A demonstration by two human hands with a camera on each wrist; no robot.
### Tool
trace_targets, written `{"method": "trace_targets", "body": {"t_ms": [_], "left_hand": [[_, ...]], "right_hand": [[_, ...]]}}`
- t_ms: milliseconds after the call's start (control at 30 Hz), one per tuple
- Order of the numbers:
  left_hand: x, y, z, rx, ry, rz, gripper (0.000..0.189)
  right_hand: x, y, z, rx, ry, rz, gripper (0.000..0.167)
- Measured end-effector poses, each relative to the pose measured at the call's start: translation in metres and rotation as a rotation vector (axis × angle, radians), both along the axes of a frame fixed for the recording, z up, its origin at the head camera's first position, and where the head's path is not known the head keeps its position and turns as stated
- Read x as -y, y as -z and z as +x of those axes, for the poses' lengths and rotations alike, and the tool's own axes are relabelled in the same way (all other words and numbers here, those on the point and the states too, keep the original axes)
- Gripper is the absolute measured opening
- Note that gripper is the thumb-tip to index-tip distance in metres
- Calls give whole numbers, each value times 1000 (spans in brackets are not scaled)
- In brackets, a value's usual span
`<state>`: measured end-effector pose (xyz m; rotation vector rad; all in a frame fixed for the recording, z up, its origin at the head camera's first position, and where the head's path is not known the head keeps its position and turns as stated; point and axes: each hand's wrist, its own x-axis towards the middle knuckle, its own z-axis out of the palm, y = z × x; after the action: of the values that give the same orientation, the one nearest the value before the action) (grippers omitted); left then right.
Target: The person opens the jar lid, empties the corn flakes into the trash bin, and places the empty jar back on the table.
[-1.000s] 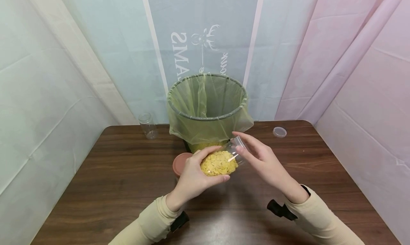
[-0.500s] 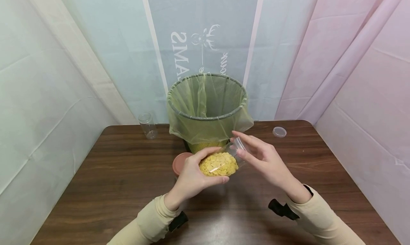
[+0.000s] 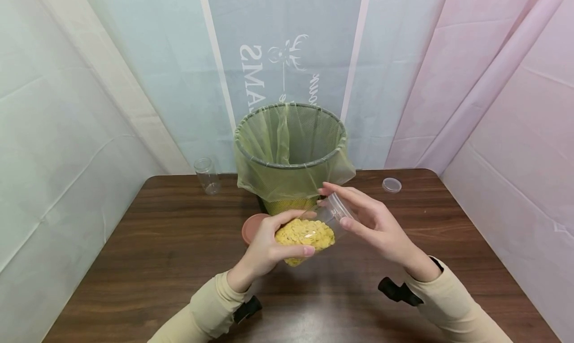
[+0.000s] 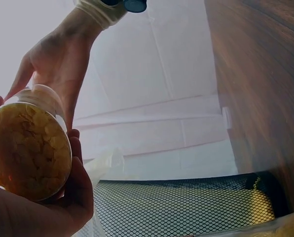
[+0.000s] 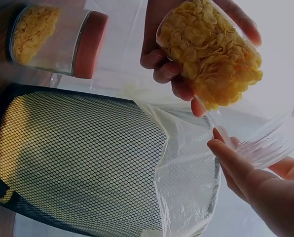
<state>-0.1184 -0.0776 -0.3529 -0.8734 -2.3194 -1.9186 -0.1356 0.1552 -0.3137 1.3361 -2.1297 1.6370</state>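
Observation:
A clear jar [image 3: 307, 236] partly filled with corn flakes [image 5: 211, 49] is held tilted above the table, its mouth towards the upper right. My left hand [image 3: 264, 246] grips the jar's body, thumb on the near side and fingers round the far side. At the lidless, threaded mouth, my right hand [image 3: 376, 228] holds the rim between its thumb and fairly straight fingers. Beside the left hand stands a second jar with a pink lid [image 3: 254, 228]; the right wrist view shows corn flakes inside this lidded jar [image 5: 58, 42].
A mesh bin [image 3: 289, 203] with a pale green liner [image 3: 287, 178] stands just beyond the hands. An uncovered clear jar [image 3: 207, 176] is at the back left of the wooden table [image 3: 157, 253]. Near the back right edge lies a clear lid [image 3: 391, 185].
The held jar has turned and dipped slightly, and the corn flakes have shifted inside it. My left hand moved a little down and left. The right thumb has slid slightly right along the rim.

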Motion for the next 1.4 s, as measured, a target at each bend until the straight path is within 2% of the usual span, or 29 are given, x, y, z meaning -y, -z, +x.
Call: {"method": "trace_targets", "body": {"t_ms": [367, 600, 867, 1200, 1400], "left_hand": [[0, -1, -1, 14, 61, 54, 45], [0, 0, -1, 69, 109, 111, 45], [1, 1, 0, 75, 117, 115, 47], [1, 4, -1, 75, 127, 108, 50], [-1, 6, 0, 95, 124, 110, 53]], "right_hand": [[-1, -5, 1, -72, 21, 44, 57], [0, -7, 0, -70, -54, 28, 60], [1, -6, -2, -68, -134, 12, 61], [1, -7, -3, -93, -166, -3, 55], [1, -7, -3, -77, -179, -26, 55]]}}
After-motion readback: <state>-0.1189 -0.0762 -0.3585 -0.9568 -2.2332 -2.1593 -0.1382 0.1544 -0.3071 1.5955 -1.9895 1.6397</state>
